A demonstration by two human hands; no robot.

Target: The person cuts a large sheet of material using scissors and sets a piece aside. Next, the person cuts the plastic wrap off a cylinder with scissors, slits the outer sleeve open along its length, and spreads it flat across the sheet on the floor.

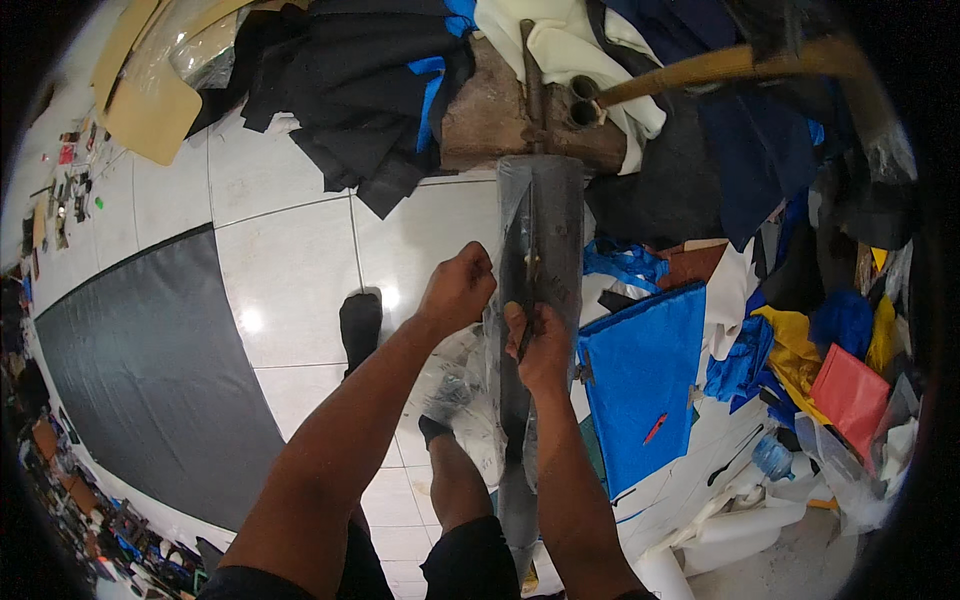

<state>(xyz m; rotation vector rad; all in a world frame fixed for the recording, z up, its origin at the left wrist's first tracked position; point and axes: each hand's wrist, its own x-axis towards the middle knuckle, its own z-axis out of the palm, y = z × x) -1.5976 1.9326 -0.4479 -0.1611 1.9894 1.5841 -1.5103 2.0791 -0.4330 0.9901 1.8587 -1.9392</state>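
White floor tiles [290, 270] are ringed by fabric scraps [780, 340]. Both hands grip a grey plastic-wrapped roll [545, 230] upright: left hand [458, 290] fisted on its wrap, right hand [540, 350] clasping a tool.

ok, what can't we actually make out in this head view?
- Tool in the right hand: a thin dark object, mostly hidden by the fingers; kind unclear.
- Left hand: closed at the edge of the clear wrap on the dark grey roll; the grip itself is hidden behind the knuckles.
- Lower end of the roll: hidden behind the right forearm.
- Small items on the floor at far left: too small and warped by the fisheye rim.
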